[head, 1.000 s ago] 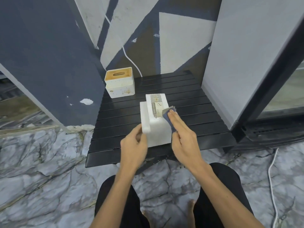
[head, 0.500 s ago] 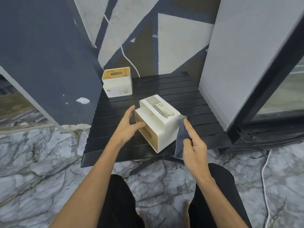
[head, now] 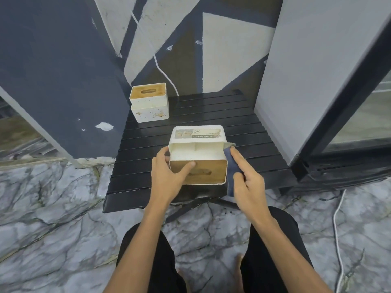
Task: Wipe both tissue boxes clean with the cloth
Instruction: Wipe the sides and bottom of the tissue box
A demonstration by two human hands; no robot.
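Smooth white plastic tissue box (head: pixel 197 153) with wood-look lid, soft blue cloth (head: pixel 231 166), matt black slatted table (head: pixel 211 115)

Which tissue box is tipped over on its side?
The near tissue box, between the left hand and the right hand with the cloth. The far tissue box stands upright.

Black slatted counter (head: pixel 211 115) stands on grey marbled floor (head: pixel 53 208). White cable (head: pixel 336 229) lies on floor right of counter; another white cable (head: pixel 157 62) runs down painted wall (head: pixel 228 49) behind counter.
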